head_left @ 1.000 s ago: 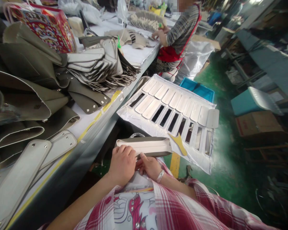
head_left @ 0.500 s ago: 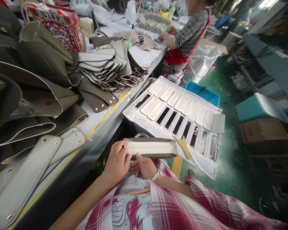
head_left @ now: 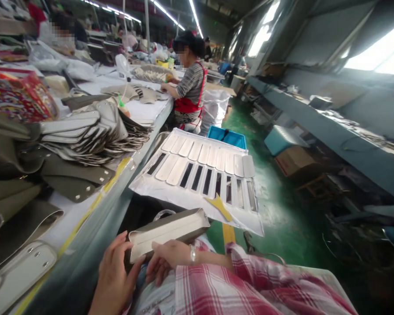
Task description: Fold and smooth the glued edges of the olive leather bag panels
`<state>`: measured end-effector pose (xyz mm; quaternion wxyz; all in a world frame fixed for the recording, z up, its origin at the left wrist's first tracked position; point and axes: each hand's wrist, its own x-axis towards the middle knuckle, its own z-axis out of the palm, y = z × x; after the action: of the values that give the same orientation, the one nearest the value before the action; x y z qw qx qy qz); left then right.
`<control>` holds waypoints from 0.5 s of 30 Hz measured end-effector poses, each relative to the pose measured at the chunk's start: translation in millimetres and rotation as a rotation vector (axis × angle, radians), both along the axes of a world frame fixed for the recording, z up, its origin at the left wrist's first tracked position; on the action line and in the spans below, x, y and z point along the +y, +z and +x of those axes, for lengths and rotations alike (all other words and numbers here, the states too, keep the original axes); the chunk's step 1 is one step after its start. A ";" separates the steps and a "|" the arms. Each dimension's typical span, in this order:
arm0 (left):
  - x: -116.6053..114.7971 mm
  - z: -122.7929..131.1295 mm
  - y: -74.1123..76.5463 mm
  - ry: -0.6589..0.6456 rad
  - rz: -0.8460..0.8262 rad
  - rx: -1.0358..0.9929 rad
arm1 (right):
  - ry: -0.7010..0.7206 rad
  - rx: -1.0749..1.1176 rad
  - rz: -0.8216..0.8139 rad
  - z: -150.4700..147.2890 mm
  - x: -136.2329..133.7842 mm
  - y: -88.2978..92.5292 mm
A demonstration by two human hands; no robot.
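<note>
A long trough-shaped leather bag piece [head_left: 170, 230], dark olive outside and pale inside, lies across my lap, its right end tilted up. My left hand [head_left: 116, 267] grips its left end, fingers on the far side and thumb at the near corner. Along the near edge rests the thumb of my right hand [head_left: 169, 258], its fingers curled underneath and partly hidden. Just beyond the piece is a white slotted board [head_left: 197, 199] with rows of pale strips [head_left: 200, 153] laid on it. A yellow forked tool [head_left: 219, 208] lies on the board's near edge.
On the table at left are stacked grey-white straps [head_left: 85, 129], dark olive bag parts [head_left: 16, 192] and a pale strap with rivets [head_left: 29, 271]. A co-worker [head_left: 192, 83] works farther up the table. A blue crate [head_left: 228, 136] stands behind the board; cardboard boxes [head_left: 295, 162] sit at right.
The view has tilted up and turned right, so the scene shifts left. My hands and the bag piece appear lower, and the piece now slants, its right end higher. Both hands stay on it.
</note>
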<state>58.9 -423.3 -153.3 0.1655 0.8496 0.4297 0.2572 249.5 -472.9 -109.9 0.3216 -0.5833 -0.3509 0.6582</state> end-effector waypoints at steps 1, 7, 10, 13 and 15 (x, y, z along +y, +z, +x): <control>2.7 1.9 0.9 -0.020 0.023 0.036 | 0.049 0.021 0.003 22.2 -9.7 4.4; 30.4 73.1 15.2 -0.402 -0.030 0.299 | -0.331 -0.701 -0.152 171.5 -58.4 -23.9; 31.2 133.4 17.8 -0.563 -0.169 0.388 | -0.417 -0.937 -0.244 229.0 -62.7 -62.1; 27.4 173.7 19.6 -0.605 -0.270 0.501 | -0.426 -1.048 -0.295 261.0 -52.8 -96.0; 29.9 185.1 21.6 -0.625 -0.342 0.558 | -0.408 -1.064 -0.327 272.0 -41.9 -112.7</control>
<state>244.0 -393.5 -131.7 0.2511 0.9359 0.2169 -0.1184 521.5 -514.8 -222.6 0.1275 -0.9308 -0.2389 0.2455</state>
